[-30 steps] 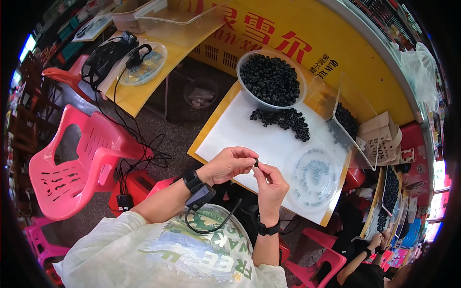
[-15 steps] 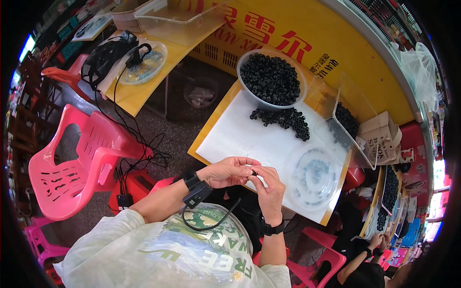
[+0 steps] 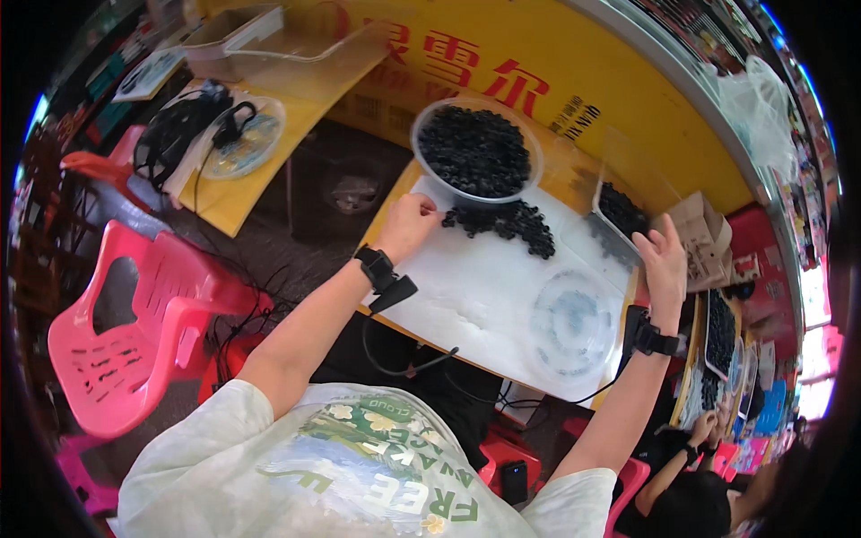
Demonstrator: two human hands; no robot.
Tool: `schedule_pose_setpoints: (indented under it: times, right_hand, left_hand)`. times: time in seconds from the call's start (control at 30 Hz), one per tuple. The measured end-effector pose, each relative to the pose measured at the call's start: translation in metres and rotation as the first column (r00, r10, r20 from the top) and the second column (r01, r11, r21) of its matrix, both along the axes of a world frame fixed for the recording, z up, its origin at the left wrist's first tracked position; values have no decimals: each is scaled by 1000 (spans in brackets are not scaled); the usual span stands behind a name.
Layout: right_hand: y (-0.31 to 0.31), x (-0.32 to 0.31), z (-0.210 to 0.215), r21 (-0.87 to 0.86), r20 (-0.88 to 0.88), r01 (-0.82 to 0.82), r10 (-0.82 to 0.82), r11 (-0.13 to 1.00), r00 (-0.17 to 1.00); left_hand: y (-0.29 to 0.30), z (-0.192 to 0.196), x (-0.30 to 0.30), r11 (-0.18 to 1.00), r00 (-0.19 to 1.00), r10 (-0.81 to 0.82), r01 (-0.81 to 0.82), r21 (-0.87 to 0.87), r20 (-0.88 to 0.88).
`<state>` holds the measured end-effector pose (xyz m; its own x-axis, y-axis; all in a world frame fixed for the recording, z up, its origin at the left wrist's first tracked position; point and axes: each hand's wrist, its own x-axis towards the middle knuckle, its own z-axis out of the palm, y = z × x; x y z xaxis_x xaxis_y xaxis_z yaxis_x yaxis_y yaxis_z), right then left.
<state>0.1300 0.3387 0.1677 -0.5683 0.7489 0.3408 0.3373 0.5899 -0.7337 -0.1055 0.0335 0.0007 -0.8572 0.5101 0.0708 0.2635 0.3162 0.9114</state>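
Observation:
My left hand [image 3: 409, 224] reaches over the white board [image 3: 430, 296], its fingers curled into a pinch at the left edge of a pile of small black ring-shaped parts [image 3: 507, 224]. Whatever the pinch holds is too small to make out. Behind the pile stands a clear round tub [image 3: 418, 154] heaped with the same black parts. On the right, my right hand [image 3: 664, 264] is held over the side of a clear rectangular bin [image 3: 603, 235] containing more black parts, with its fingers apart. A clear round tray [image 3: 538, 336] with tiny pale blue pieces lies at the board's right.
A yellow side table [image 3: 224, 202] at the left bears black cables [image 3: 175, 134] and another round tray. Pink plastic chairs [image 3: 170, 314] stand left. A cardboard box [image 3: 704, 238] is beyond my right hand. Another person's hand [image 3: 704, 429] works at a table on the right.
My hands were together in front of my chest, holding a small black part. They have parted: the left went forward to the pile, the right out to the bin.

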Motion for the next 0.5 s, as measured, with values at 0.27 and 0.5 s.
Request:
schedule_pose_setpoints:
  times: [0.27,0.5]
  right_hand:
    - [-41,71,-55,-237,366,-144,225,961,903]
    - [-52,77,-127,128,354,-176,120,976,927]
  left_hand:
    - [6,7,5,978,997,21,-37,-204,-81]
    - [7,1,16,986,974,-32,-6,-169,-223]
